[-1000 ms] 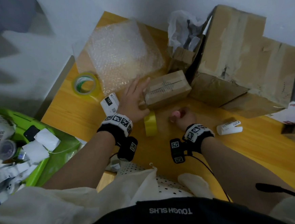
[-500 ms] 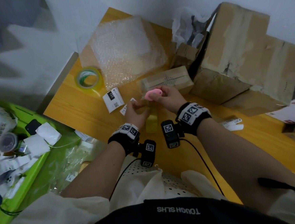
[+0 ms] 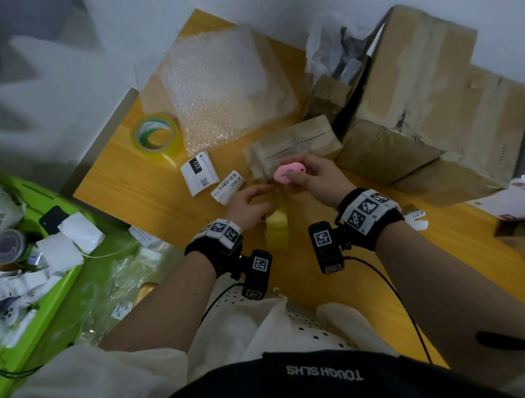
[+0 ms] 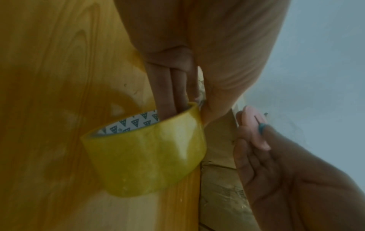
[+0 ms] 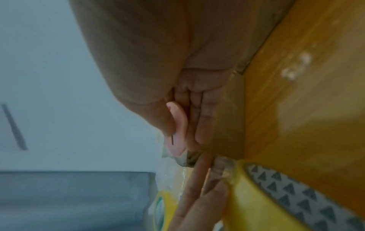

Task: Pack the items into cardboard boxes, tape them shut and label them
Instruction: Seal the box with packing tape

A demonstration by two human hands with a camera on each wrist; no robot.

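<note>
A small taped cardboard box [image 3: 294, 143] lies on the yellow wooden table [image 3: 129, 193]. My right hand [image 3: 311, 177] pinches a pink pocket cutter [image 3: 288, 173] just at the box's near edge; the cutter [image 4: 253, 128] [image 5: 177, 129] shows a thin blade slot. My left hand [image 3: 250, 201] grips a yellow tape roll [image 3: 277, 229] that stands on edge on the table. In the left wrist view the fingers [image 4: 169, 87] reach into the core of the roll [image 4: 144, 156] and the thumb lies outside. A strip of tape seems to run from the roll [image 5: 276, 195] up to the box.
A second tape roll [image 3: 155, 135] and a bubble-wrap sheet [image 3: 224, 85] lie at the back left. Two printed labels [image 3: 199, 172] [image 3: 227, 187] sit left of the box. Large worn cartons [image 3: 419, 92] fill the right. A green bin [image 3: 41, 279] of scraps stands below the table's left edge.
My right hand lifted the pink cutter off the table and brought it to the box's near edge. My left hand left the box and came back to the tape roll.
</note>
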